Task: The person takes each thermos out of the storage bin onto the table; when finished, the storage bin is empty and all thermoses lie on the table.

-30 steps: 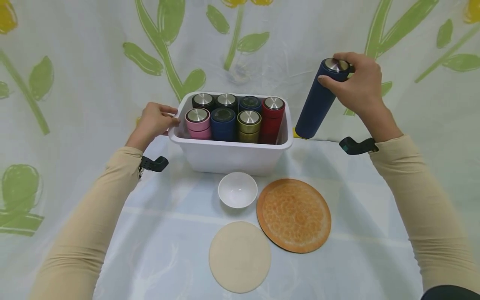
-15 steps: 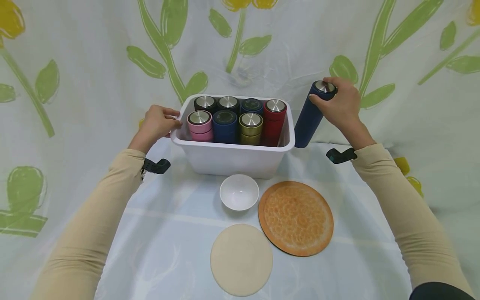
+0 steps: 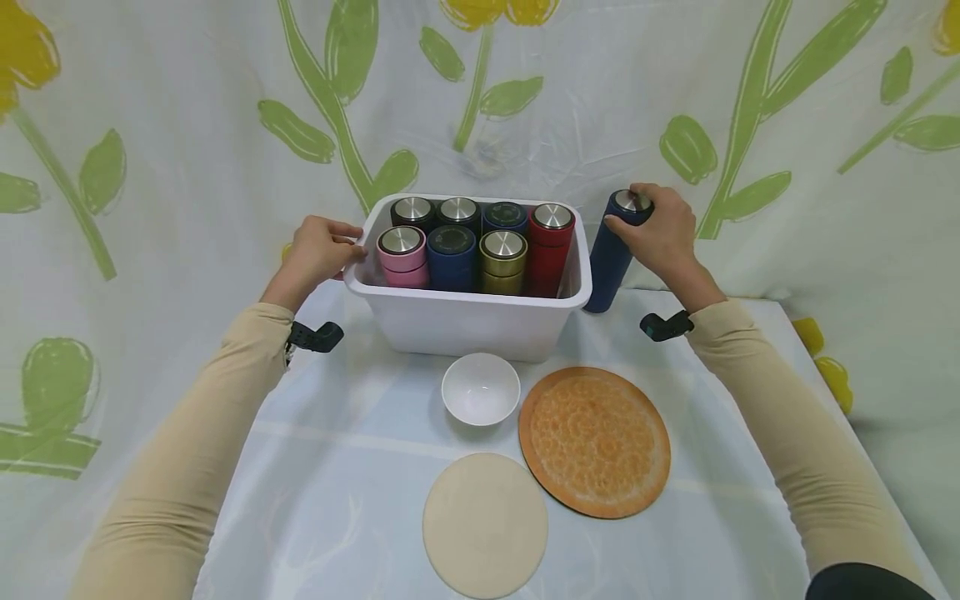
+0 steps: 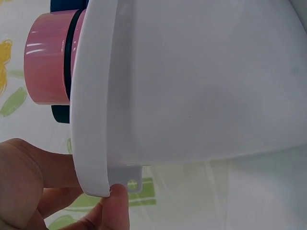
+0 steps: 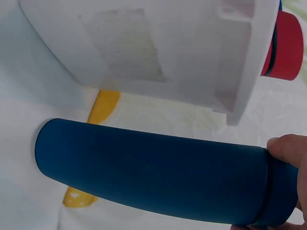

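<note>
A white plastic bin (image 3: 465, 325) at the back of the table holds several upright vacuum flasks, among them a pink flask (image 3: 402, 257), a gold flask (image 3: 503, 262) and a red flask (image 3: 551, 250). My left hand (image 3: 315, 250) pinches the bin's left rim; the left wrist view has fingers and thumb on either side of its corner. Right of the bin, my right hand (image 3: 663, 233) grips a navy blue flask (image 3: 613, 250) around its steel-topped lid. That flask leans slightly, its base low by the tabletop in the right wrist view (image 5: 153, 167).
In front of the bin stands a white bowl (image 3: 481, 390). A round brown patterned board (image 3: 595, 442) lies to its right, and a pale round disc (image 3: 485, 525) lies nearer. A flower-printed curtain (image 3: 585, 108) hangs behind the table.
My right hand has brought the navy flask down and leftward, from raised in the air to low beside the bin. My left hand keeps its hold on the rim.
</note>
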`<state>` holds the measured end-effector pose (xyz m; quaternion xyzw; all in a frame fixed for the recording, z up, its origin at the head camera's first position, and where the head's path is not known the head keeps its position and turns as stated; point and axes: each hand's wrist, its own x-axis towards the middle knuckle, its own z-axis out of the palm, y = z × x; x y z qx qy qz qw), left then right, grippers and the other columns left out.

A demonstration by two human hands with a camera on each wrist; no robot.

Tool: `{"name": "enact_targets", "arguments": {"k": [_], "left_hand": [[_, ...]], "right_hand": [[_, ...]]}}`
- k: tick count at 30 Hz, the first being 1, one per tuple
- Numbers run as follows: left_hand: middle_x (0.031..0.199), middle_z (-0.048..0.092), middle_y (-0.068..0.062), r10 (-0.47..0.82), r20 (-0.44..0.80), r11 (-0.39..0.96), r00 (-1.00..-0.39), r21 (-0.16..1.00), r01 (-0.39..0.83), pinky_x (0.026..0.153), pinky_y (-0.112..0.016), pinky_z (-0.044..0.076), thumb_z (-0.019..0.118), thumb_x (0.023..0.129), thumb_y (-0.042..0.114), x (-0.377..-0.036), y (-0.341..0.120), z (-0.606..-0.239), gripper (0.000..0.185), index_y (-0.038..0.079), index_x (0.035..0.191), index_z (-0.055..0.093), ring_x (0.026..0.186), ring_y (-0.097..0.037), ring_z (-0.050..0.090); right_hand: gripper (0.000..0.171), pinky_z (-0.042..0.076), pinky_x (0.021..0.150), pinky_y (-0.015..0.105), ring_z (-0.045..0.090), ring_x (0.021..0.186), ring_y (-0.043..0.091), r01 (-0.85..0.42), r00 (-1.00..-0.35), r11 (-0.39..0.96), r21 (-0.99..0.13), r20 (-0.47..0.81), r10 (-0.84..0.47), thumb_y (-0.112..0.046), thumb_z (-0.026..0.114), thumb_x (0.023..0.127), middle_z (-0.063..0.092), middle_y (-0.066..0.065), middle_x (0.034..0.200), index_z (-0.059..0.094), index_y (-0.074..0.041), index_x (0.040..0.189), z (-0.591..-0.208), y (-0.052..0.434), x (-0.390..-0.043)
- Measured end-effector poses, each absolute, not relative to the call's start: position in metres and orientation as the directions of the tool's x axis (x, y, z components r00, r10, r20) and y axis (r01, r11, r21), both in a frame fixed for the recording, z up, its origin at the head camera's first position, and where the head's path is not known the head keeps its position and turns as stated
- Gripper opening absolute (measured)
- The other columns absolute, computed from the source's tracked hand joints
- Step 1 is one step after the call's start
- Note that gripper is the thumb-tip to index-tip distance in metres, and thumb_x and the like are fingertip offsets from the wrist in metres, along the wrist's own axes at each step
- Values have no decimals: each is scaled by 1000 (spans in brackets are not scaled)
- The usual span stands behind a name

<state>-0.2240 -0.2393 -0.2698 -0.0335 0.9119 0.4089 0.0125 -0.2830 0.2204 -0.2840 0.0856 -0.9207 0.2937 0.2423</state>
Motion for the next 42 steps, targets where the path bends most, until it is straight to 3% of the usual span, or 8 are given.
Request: {"name": "enact_targets", "arguments": {"k": [23,31,42], "left_hand": [[127,60,-27,-54,-49,675,-997,735,-73,65,-26,59,65,95,11,-225,-240,-270,46,-3,138,57,100,-34,63],[127,59,-27,-61,-59,667,-996,740,-85,70,-31,60,65,96,11,-223,-238,-270,46,-3,139,56,103,-36,63],[128,59,-26,-66,-62,662,-996,744,-90,71,-32,60,64,96,11,-222,-238,-270,45,-3,139,56,105,-36,62]], "right_hand": [[58,43,93,54,55,115,36,-345,-854,793,-502,518,-44,-26,79,85,62,21,123,59,0,133,-293,224,-282],[65,42,102,55,53,121,38,-341,-876,784,-518,478,-65,-28,79,85,59,22,131,54,0,138,-289,225,-279],[71,40,103,56,50,125,39,-334,-878,801,-496,473,-74,-31,78,85,55,23,136,50,0,142,-277,226,-275]]}}
